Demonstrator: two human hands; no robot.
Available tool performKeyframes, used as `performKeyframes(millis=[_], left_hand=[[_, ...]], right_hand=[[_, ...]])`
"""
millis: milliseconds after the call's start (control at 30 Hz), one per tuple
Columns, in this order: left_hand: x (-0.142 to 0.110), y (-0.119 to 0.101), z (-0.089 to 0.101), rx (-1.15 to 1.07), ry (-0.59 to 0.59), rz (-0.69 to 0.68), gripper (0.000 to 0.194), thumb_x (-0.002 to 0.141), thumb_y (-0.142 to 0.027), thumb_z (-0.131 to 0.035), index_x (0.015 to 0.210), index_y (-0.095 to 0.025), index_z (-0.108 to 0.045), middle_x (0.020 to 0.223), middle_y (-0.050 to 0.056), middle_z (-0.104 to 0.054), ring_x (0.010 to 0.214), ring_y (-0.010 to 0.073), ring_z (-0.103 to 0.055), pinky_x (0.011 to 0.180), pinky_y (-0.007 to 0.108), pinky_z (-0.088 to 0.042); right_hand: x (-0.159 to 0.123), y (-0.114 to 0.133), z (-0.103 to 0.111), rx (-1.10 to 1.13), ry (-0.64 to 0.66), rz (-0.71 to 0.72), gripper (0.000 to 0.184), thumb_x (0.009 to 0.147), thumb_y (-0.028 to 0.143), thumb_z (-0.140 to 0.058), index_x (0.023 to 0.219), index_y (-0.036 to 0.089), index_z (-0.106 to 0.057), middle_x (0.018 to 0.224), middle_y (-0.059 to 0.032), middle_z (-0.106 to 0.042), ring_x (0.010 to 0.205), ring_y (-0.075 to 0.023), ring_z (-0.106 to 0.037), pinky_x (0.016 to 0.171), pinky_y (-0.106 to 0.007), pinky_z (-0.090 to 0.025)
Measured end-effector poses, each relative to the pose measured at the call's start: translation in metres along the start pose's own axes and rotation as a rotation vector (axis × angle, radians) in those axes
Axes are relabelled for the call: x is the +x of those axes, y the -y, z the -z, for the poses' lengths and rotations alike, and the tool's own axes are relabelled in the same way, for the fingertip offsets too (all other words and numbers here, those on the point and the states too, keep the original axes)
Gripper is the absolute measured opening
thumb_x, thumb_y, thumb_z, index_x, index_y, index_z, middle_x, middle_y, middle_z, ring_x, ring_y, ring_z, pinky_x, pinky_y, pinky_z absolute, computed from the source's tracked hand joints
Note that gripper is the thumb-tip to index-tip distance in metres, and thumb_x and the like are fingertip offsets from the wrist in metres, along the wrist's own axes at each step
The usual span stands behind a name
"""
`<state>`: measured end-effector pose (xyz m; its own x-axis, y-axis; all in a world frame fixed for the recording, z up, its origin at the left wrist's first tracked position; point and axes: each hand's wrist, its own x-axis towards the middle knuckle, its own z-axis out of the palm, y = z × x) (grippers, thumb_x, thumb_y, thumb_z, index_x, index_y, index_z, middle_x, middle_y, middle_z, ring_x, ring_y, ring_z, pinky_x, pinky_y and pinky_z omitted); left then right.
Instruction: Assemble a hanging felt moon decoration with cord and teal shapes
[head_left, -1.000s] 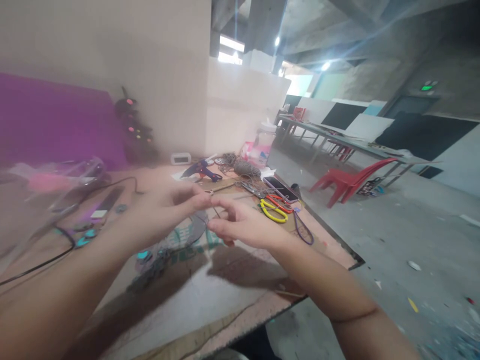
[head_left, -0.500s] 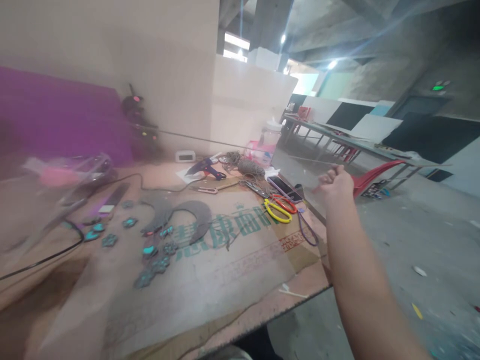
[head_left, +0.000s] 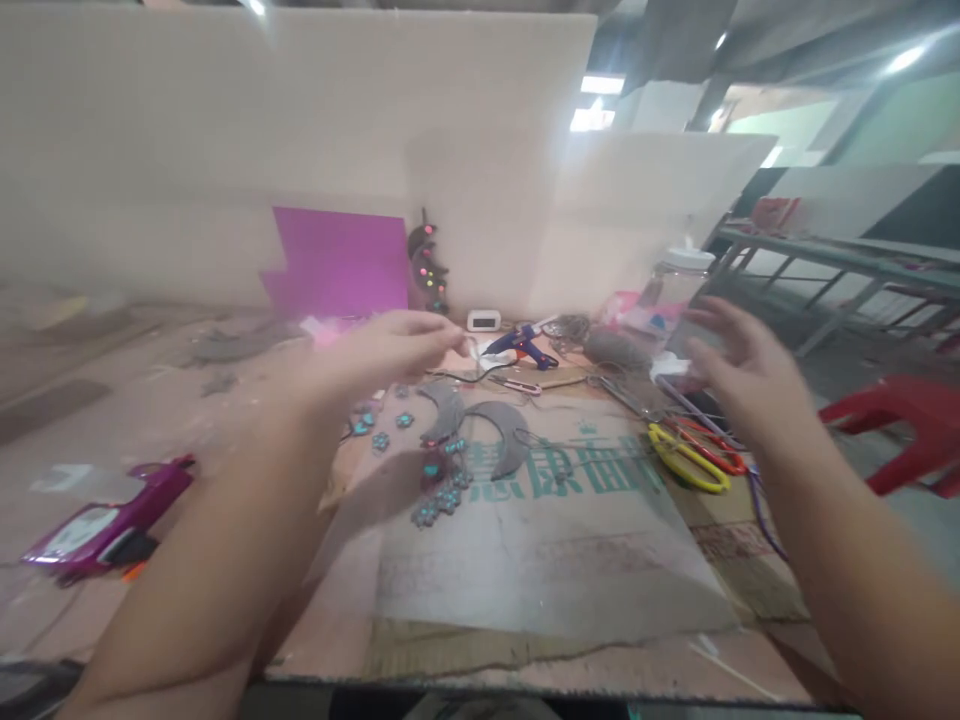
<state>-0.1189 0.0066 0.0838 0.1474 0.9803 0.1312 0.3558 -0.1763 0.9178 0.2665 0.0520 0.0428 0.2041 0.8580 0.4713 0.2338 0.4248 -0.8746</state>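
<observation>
My left hand (head_left: 409, 345) hovers above the back of the worktable, fingertips pinched together; what they hold, if anything, is too blurred to make out. On the right, my right hand (head_left: 739, 350) is raised with thumb and fingers apart, in front of a clear jar (head_left: 667, 285) with a white lid. Left of it lies a ball of grey twine (head_left: 619, 350). Below it are yellow-handled scissors (head_left: 686, 460) and red-handled scissors (head_left: 709, 445). Between my arms, grey crescent shapes (head_left: 510, 435) and small flowers with turquoise centres (head_left: 448, 498) lie on a translucent sheet (head_left: 555, 570).
Behind my left hand stand a small white digital clock (head_left: 484, 321) and a blue glue gun (head_left: 525, 345). A pink utility knife (head_left: 516, 385) lies nearby. At left are a purple glue gun (head_left: 112, 525) and purple sheets (head_left: 341, 260). A red stool (head_left: 892, 430) stands at right.
The view has swung left. My right hand has come back over the table from far right, its fingers now apart. The taut cord no longer shows; my left hand is now clearly visible.
</observation>
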Motion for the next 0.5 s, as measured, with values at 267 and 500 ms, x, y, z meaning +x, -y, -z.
performKeyframes(millis=[267,500], left_hand=[[-0.008,0.016,-0.058,0.247,0.365,0.040,0.037,0.088,-0.055,-0.055,0.081,-0.019,-0.064,0.062,-0.002,-0.051,0.052,0.0108,-0.047,0.048,0.022,-0.037],[-0.020,0.064,-0.031,0.416,0.267,0.122,0.031,0.087,-0.046,-0.057,0.078,-0.018,-0.067,0.075,0.003,-0.071,0.071,0.0167,-0.065,0.066,0.026,-0.046]], right_hand=[[-0.083,0.023,-0.109,0.018,0.915,-0.192,0.047,0.084,0.056,-0.063,0.110,0.017,-0.069,0.065,0.0009,-0.059,0.056,-0.0133,-0.055,0.053,-0.026,-0.047],[-0.059,0.004,-0.070,-0.520,0.743,-0.010,0.037,0.089,0.047,-0.052,0.085,0.019,-0.075,0.057,-0.0004,-0.061,0.056,-0.0162,-0.056,0.057,-0.027,-0.042]])
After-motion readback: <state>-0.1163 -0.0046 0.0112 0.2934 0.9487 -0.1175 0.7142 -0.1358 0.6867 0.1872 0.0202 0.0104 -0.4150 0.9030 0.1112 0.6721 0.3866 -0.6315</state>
